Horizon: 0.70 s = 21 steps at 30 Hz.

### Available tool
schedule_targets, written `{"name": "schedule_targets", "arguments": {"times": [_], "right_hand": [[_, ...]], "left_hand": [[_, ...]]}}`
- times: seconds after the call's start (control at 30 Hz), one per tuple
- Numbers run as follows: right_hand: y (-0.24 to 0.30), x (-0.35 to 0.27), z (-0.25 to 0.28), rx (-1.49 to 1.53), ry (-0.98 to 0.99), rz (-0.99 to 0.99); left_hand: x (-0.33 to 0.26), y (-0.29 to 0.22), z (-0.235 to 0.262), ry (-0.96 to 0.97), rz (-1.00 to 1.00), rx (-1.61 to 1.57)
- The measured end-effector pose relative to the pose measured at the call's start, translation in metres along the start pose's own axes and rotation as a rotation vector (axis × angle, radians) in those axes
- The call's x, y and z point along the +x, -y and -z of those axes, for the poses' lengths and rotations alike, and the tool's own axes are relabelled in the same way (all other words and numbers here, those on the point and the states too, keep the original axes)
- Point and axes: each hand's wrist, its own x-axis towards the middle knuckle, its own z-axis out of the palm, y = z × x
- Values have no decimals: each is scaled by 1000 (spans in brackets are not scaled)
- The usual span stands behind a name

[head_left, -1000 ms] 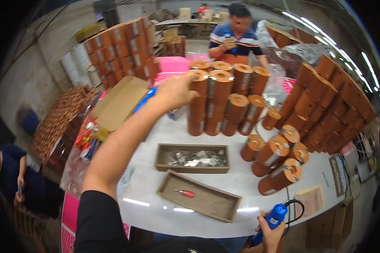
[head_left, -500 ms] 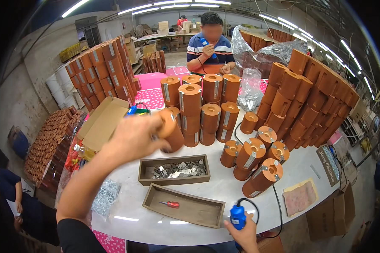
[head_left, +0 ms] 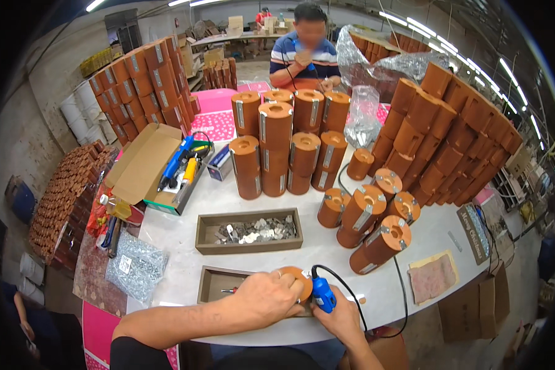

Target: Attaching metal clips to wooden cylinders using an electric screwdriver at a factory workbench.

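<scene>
My left hand [head_left: 266, 300] is closed on an orange-brown cylinder [head_left: 301, 285] above the nearer wooden tray [head_left: 213, 277]. Most of the cylinder is hidden behind my fingers. Just to its right, my right hand [head_left: 340, 316] grips a blue power screwdriver [head_left: 323, 293], whose black cord loops off to the right. The tool is close to the cylinder; I cannot tell whether they touch. A small red-handled screwdriver [head_left: 229, 290] lies in the nearer tray, partly covered by my left hand. Beyond it, another wooden tray [head_left: 203, 248] holds many small metal plates.
Stacked cylinders with metal strips [head_left: 276, 148] stand mid-table. More cylinders [head_left: 368, 200] and a tall pile [head_left: 438, 132] are at right. At left are an open cardboard box with tools [head_left: 132, 169] and a bag of screws [head_left: 139, 268]. A co-worker [head_left: 305, 55] sits opposite.
My left hand has come back from the cylinder stacks toward me, bringing a cylinder over the nearer tray. My right hand has moved the blue power screwdriver left and up beside it.
</scene>
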Motion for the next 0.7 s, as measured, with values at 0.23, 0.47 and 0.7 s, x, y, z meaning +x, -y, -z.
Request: {"name": "schedule_targets", "arguments": {"times": [0.23,0.47,0.7], "right_hand": [[-8,-1,-6,84,-16,-36],[-14,-2,-12,344,24,-210],[-6,-4,-14,347,15,-180]], "left_hand": [[-3,10,-11,-37,58,-25],[-4,2,-14,-60,110,-30],[0,-17,-31,-1,80,109]]}}
